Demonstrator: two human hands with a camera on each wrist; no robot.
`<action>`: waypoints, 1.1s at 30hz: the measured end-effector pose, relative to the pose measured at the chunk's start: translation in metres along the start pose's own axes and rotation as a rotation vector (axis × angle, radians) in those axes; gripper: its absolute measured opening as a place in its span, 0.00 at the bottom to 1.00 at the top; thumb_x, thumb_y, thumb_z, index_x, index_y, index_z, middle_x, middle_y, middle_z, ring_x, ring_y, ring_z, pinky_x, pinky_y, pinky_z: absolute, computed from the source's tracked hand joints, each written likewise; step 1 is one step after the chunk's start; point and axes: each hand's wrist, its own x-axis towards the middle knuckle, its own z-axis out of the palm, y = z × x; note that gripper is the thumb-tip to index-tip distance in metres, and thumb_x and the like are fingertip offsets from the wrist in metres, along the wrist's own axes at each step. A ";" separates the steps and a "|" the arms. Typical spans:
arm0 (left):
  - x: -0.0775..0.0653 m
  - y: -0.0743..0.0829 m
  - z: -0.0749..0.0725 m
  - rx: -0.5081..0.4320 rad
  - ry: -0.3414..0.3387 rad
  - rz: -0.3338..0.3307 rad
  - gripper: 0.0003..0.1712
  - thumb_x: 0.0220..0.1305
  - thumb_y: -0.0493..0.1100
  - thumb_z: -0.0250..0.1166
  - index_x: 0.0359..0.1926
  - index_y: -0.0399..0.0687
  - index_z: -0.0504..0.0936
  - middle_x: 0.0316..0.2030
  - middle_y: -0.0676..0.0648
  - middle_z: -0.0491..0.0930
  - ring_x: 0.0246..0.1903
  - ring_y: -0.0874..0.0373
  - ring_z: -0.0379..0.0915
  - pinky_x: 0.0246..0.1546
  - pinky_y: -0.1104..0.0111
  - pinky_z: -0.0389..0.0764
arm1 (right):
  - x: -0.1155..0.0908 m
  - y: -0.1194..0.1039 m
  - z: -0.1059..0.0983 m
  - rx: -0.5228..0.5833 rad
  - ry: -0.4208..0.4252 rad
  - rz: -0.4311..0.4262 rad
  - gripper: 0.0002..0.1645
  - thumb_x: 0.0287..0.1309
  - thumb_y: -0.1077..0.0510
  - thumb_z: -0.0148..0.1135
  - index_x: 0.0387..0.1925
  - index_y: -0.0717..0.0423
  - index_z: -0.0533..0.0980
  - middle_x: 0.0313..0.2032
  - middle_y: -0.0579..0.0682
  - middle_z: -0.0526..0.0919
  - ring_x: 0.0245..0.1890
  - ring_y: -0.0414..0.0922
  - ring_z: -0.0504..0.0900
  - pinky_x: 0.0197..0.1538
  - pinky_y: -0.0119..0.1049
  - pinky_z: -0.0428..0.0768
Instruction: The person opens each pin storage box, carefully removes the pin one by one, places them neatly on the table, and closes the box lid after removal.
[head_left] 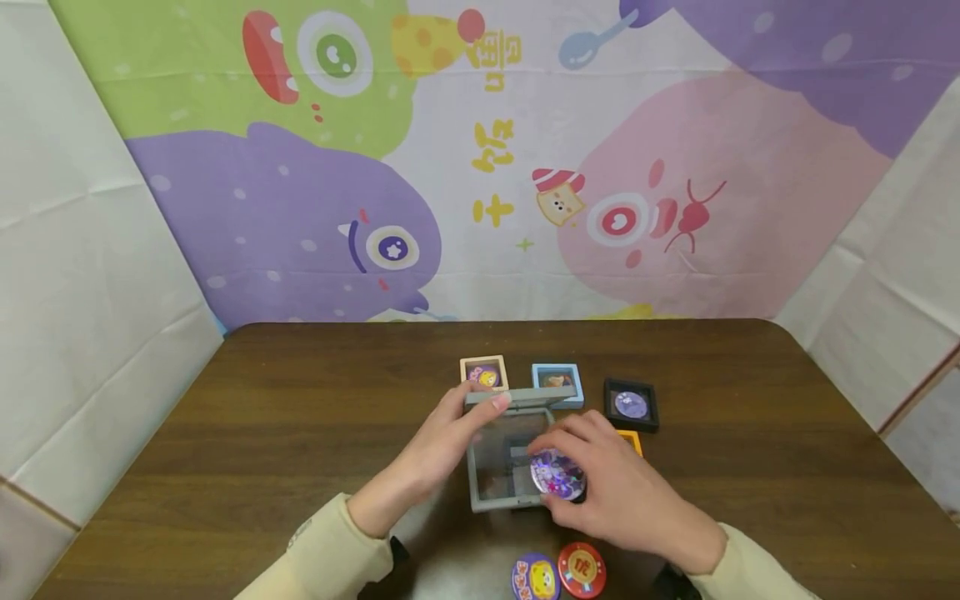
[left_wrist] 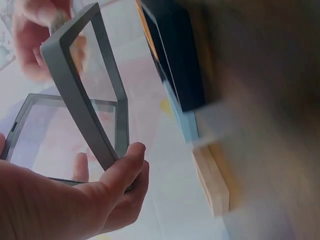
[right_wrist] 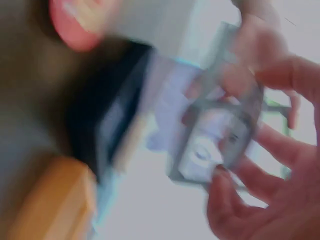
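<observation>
My left hand (head_left: 438, 446) grips a grey hinged display frame (head_left: 506, 506) with clear film in its two halves. One half is tilted up from the other, like an opened book. In the left wrist view the left thumb and fingers pinch the frame (left_wrist: 82, 107) near a corner. My right hand (head_left: 630, 496) holds a round, shiny purple badge (head_left: 557, 473) by its edge, over the right part of the frame. In the right wrist view the badge (right_wrist: 242, 127) is blurred and seen from its back, between thumb and fingers.
Behind the hands stand a cream frame (head_left: 483, 362), a light blue frame (head_left: 557, 367) and a black frame (head_left: 632, 423), each with a round badge inside. An orange frame (head_left: 632, 439) is partly hidden by the right hand. Nearer lie a purple-and-yellow badge (head_left: 536, 577) and a red badge (head_left: 582, 571).
</observation>
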 end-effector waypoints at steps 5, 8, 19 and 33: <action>0.007 0.002 -0.012 0.020 0.067 0.023 0.30 0.58 0.67 0.54 0.49 0.50 0.72 0.53 0.45 0.66 0.49 0.50 0.67 0.51 0.55 0.68 | -0.009 0.000 -0.031 -0.081 -0.144 0.016 0.23 0.38 0.45 0.67 0.43 0.33 0.75 0.39 0.31 0.67 0.38 0.33 0.64 0.36 0.29 0.71; 0.008 0.003 -0.017 0.034 0.086 0.020 0.30 0.57 0.69 0.54 0.48 0.52 0.72 0.52 0.46 0.66 0.46 0.48 0.69 0.50 0.54 0.68 | -0.017 -0.001 -0.041 -0.114 -0.287 0.018 0.20 0.38 0.44 0.67 0.39 0.31 0.75 0.37 0.32 0.66 0.37 0.35 0.65 0.34 0.30 0.71; 0.008 0.003 -0.020 0.011 0.069 0.024 0.30 0.58 0.68 0.54 0.48 0.50 0.72 0.53 0.46 0.66 0.47 0.53 0.68 0.50 0.57 0.68 | -0.035 0.000 -0.026 -0.112 -0.745 0.103 0.25 0.35 0.35 0.69 0.37 0.34 0.73 0.31 0.32 0.67 0.31 0.36 0.68 0.36 0.40 0.74; 0.008 0.002 -0.018 0.000 0.058 0.042 0.28 0.59 0.66 0.54 0.47 0.49 0.72 0.52 0.47 0.67 0.45 0.54 0.70 0.48 0.61 0.70 | -0.031 0.008 -0.012 -0.231 -0.827 0.287 0.25 0.31 0.45 0.73 0.37 0.37 0.73 0.37 0.41 0.76 0.32 0.43 0.75 0.38 0.44 0.76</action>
